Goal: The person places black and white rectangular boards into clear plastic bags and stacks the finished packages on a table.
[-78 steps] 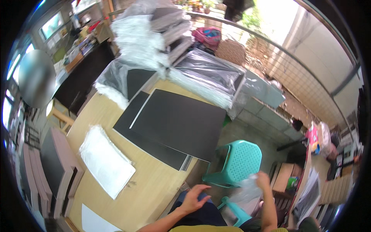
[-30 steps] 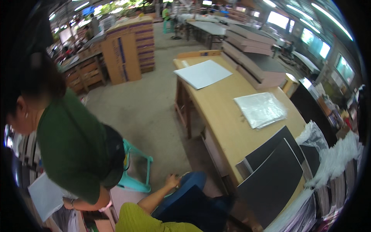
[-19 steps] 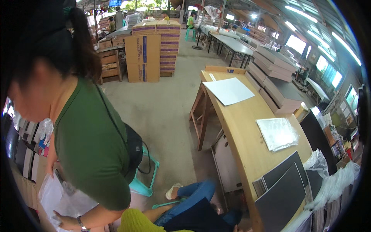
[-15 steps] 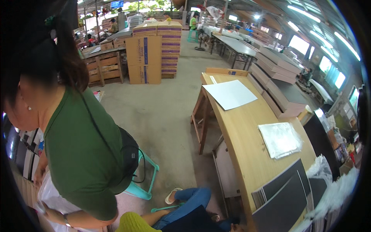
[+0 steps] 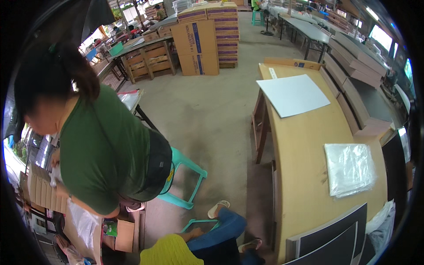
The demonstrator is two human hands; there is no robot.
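My left hand point(image 5: 197, 233) reaches down from a yellow-green sleeve point(image 5: 170, 251) at the lower edge, beside my jeans-covered leg point(image 5: 232, 226). It is near the turquoise frame of a low stool point(image 5: 190, 226); its fingers are too hidden to read, and I cannot tell whether it touches the frame. My right hand is out of view. To my right on the wooden table point(image 5: 300, 176) lie a stack of dark-faced boards point(image 5: 329, 238), a clear plastic packet point(image 5: 349, 170) and a large white sheet point(image 5: 293, 95).
A person in a green shirt point(image 5: 101, 150) leans over a bench at left, beside a turquoise stool point(image 5: 185, 176). Thick board stacks point(image 5: 362, 97) line the table's far right side. Stacked cartons point(image 5: 198, 46) and a wooden crate point(image 5: 148, 62) stand farther back across the concrete floor point(image 5: 212, 110).
The view has shifted, so the table and cartons appear farther right and higher. More of the left bench and an open carton below it now show. My left arm still reaches low.
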